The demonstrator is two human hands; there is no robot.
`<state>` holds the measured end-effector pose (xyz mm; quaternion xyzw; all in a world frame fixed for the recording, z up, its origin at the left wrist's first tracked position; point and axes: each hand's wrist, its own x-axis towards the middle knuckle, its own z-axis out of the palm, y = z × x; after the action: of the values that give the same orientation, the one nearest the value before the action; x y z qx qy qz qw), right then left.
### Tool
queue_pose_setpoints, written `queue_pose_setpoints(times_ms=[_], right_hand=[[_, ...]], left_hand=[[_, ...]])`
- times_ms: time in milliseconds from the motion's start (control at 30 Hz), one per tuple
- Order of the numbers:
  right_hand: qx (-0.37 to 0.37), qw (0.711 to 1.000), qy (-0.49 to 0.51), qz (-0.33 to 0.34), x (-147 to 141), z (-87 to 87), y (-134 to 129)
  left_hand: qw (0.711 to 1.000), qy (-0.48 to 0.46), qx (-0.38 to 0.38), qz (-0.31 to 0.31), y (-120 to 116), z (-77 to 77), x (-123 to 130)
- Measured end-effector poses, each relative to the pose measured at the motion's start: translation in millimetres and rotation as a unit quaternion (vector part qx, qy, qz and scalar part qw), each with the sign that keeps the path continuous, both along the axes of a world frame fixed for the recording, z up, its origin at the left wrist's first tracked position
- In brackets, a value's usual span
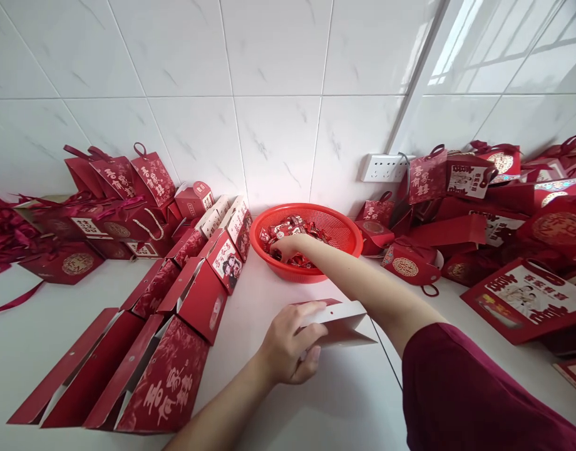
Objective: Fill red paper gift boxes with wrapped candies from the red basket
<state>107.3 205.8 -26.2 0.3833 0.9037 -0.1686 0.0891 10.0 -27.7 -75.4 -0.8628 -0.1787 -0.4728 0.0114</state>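
My left hand [295,343] is closed around one side of an open paper gift box [347,327], its pale inside facing up and its flaps apart. Beyond it, my right hand [288,246] reaches down into a red plastic basket [351,241]. Small red-wrapped candies [295,225] fill the bottom of that basket. The fingertips of my right hand are among the candies and partly hidden, so what they hold, if anything, does not show.
Left of the basket stand rows of red gift boxes [168,376], several with open tops. More boxes with ribbons [76,263] are heaped at the far left. A pile of assorted red boxes [527,294] covers the right side. A white power strip [384,168] is against the tiled wall [278,144].
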Motion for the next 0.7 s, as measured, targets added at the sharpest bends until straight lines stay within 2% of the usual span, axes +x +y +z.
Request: queue_pose_setpoints(times_ms=[100,233,400,467,533,600,700], right_hand=[[-0.035,0.999,0.031,-0.003,19.3,2.2,-0.9],[-0.057,0.994,0.097,-0.006,52.9,14.7,-6.9],[-0.018,0.978,0.202,-0.048,89.0,27.1,-37.7],[0.004,0.955,0.289,-0.066,99.5,26.8,-56.0],[0.004,0.920,0.387,-0.069,107.6,24.3,-75.9],[-0.036,0.882,0.463,-0.073,113.2,21.6,-96.4],[-0.152,0.825,0.536,-0.088,118.4,21.9,-125.4]], left_hand=[[1.000,0.004,-0.007,0.013,0.2,-1.4,-1.4],[0.998,-0.007,-0.022,0.057,-0.4,-4.0,-3.8],[0.990,-0.063,-0.055,0.115,1.6,-3.8,-6.2],[0.987,-0.084,-0.069,0.122,3.2,-2.9,-6.8],[0.986,-0.098,-0.070,0.120,4.1,-2.8,-6.9],[0.986,-0.102,-0.061,0.116,4.1,-3.4,-6.1],[0.987,-0.093,-0.050,0.121,2.9,-4.6,-4.0]])
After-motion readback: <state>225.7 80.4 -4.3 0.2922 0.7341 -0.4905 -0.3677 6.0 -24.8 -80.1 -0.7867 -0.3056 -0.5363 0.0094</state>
